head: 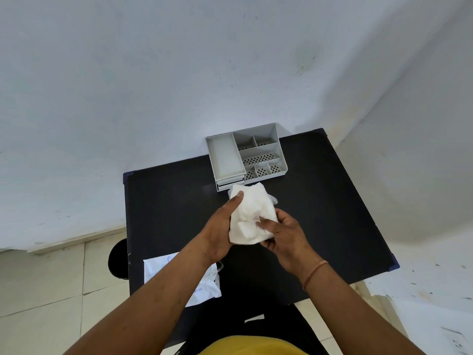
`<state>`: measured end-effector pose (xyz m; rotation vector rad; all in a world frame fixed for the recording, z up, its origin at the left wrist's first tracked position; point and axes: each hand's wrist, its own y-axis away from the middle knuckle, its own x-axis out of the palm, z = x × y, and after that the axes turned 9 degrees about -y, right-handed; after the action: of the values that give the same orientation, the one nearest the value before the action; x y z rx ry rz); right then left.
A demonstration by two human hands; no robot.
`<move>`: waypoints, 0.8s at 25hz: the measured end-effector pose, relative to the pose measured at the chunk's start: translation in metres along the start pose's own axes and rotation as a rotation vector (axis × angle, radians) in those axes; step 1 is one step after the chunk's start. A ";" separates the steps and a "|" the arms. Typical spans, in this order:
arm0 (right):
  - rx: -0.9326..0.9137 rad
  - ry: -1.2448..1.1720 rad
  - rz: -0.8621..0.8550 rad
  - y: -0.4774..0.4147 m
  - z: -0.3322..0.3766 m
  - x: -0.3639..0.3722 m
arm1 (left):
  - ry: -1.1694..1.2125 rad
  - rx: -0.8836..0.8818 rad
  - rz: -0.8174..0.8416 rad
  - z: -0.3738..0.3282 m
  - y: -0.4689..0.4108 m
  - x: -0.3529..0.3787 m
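Note:
A crumpled white cloth or wad of tissue (pixel 252 215) is held above the middle of a black table (pixel 174 201). My left hand (pixel 221 229) grips its left side, thumb up along the top edge. My right hand (pixel 284 235) holds its lower right side, with the thumb pressed onto the front. A grey desk organiser (pixel 225 157) with several compartments and small drawers stands at the table's far edge, just beyond the cloth.
A white plastic packet (pixel 158 272) lies on the near left of the table, partly under my left forearm. A dark round stool (pixel 118 258) stands left of the table. A pale wall rises behind the table and to its right. Tiled floor lies around it.

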<state>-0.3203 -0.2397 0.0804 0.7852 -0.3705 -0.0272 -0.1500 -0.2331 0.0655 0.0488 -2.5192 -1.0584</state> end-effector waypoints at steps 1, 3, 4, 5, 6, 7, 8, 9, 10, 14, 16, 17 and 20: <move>0.016 -0.002 0.011 0.000 0.001 -0.001 | -0.002 0.011 0.024 0.000 -0.003 -0.003; 0.041 -0.016 0.036 -0.003 0.002 -0.005 | 0.027 -0.007 0.035 -0.002 -0.009 -0.010; 0.053 -0.035 0.044 -0.004 0.001 -0.007 | 0.032 -0.032 0.011 -0.006 -0.011 -0.013; 0.067 -0.057 0.047 -0.006 0.001 -0.010 | 0.024 -0.049 -0.028 -0.010 -0.013 -0.014; 0.087 -0.077 0.050 -0.009 0.002 -0.014 | 0.003 -0.061 -0.092 -0.014 -0.017 -0.014; 0.107 -0.095 0.054 -0.013 0.002 -0.019 | -0.005 -0.067 -0.167 -0.017 -0.023 -0.014; 0.120 -0.110 0.057 -0.018 0.002 -0.025 | 0.007 -0.064 -0.240 -0.019 -0.033 -0.015; 0.128 -0.126 0.062 -0.021 0.002 -0.031 | 0.030 -0.072 -0.304 -0.020 -0.045 -0.016; 0.131 -0.146 0.064 -0.024 0.001 -0.037 | 0.059 -0.097 -0.370 -0.021 -0.059 -0.019; 0.125 -0.176 0.073 -0.033 0.000 -0.052 | 0.209 -0.191 -0.537 -0.028 -0.121 -0.023; 0.113 -0.166 0.081 -0.036 -0.002 -0.055 | 0.258 -0.189 -0.577 -0.029 -0.142 -0.022; 0.101 -0.156 0.085 -0.036 -0.002 -0.054 | 0.283 -0.191 -0.604 -0.030 -0.150 -0.022; 0.076 -0.132 0.079 -0.039 0.001 -0.053 | 0.348 -0.165 -0.701 -0.031 -0.160 -0.018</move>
<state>-0.3656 -0.2596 0.0370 0.8455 -0.5298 0.0094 -0.1412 -0.3647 -0.0316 1.0338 -2.1123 -1.3559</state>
